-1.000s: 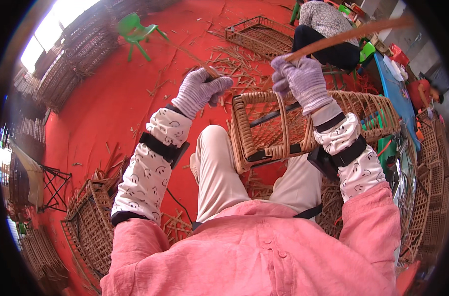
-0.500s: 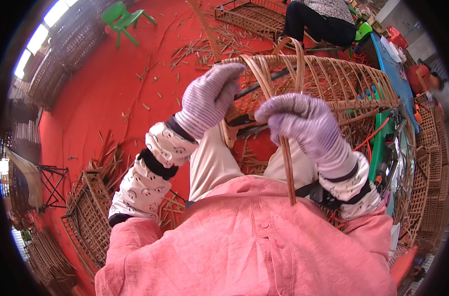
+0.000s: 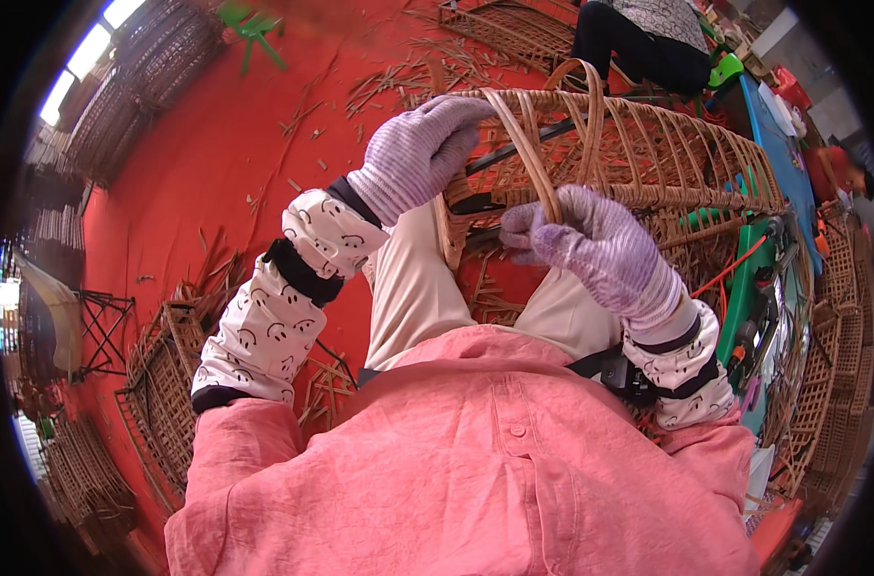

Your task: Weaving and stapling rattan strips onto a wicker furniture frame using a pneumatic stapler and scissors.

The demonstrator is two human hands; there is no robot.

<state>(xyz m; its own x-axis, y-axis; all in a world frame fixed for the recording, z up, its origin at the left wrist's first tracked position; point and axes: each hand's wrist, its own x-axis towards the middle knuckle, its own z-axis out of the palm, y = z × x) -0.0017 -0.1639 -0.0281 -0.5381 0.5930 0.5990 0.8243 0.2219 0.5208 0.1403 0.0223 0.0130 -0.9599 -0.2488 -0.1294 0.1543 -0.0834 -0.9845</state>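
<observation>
A wicker basket (image 3: pixel 672 198) lies tilted on its side before my knees. Both my hands wear striped purple knit gloves. My left hand (image 3: pixel 413 158) is closed at the basket's near left rim, its fingertips over the edge where a flat wicker strip (image 3: pixel 525 144) bends round. Lower and to the right, my right hand (image 3: pixel 605 252) pinches that strip between thumb and fingers. Another strip stands up in a loop (image 3: pixel 595 106) above the rim. What lies beneath my left fingertips is hidden.
Strip offcuts (image 3: pixel 398 82) litter the red floor covering (image 3: pixel 206 163). A green stool (image 3: pixel 250 29) stands at the far left, and stacked wicker panels (image 3: pixel 168 58) line the left side. At the far right a person (image 3: pixel 638 48) sits near a blue table (image 3: pixel 778 144). Another basket (image 3: pixel 163 384) lies lower left.
My right hand has drawn the strip slightly down and right. The strip's loose end, which hung down to my shirt, no longer shows there. My left hand stays at the rim.
</observation>
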